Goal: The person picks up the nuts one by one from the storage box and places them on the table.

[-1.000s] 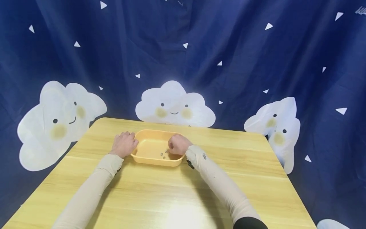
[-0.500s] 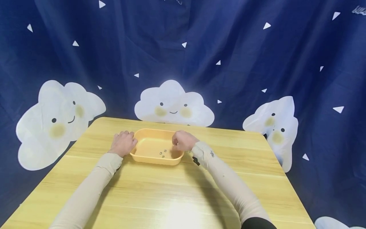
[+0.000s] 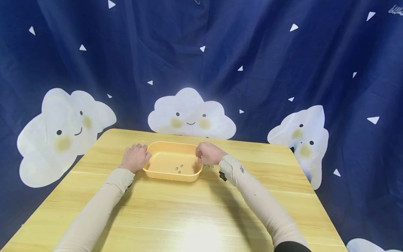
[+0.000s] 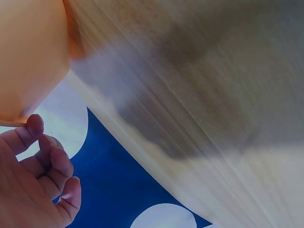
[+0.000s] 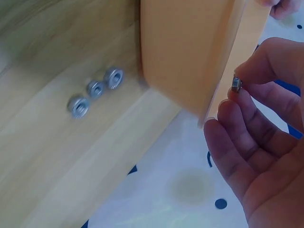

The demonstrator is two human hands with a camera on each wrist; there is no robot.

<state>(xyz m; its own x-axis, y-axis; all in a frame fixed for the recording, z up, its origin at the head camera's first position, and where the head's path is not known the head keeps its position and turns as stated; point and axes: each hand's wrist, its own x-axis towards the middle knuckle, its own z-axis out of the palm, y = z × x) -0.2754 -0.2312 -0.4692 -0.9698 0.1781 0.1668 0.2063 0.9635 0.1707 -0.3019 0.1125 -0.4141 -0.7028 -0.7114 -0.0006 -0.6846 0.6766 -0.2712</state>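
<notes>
A yellow plastic tray (image 3: pixel 171 177) sits toward the far side of the table, with 3 small metal nuts (image 3: pixel 179 172) inside it, near its front right. My left hand (image 3: pixel 134 158) holds the tray's left rim with curled fingers; in the left wrist view a fingertip (image 4: pixel 34 124) meets the edge. Over the right rim, my right hand (image 3: pixel 211 153) pinches a small metal nut (image 5: pixel 236 84) between thumb and index finger. Outside the tray, below that hand, 3 more nuts (image 5: pixel 96 88) lie in a row on the wood.
The light wooden table (image 3: pixel 176 213) stretches toward me, with its far edge close behind the tray. A dark blue curtain (image 3: pixel 176 45) printed with white clouds hangs behind and at both sides.
My right hand has moved right, from inside the tray to over its right rim, with the nut pinched. The nuts outside have come into view. My left hand stays at the left rim.
</notes>
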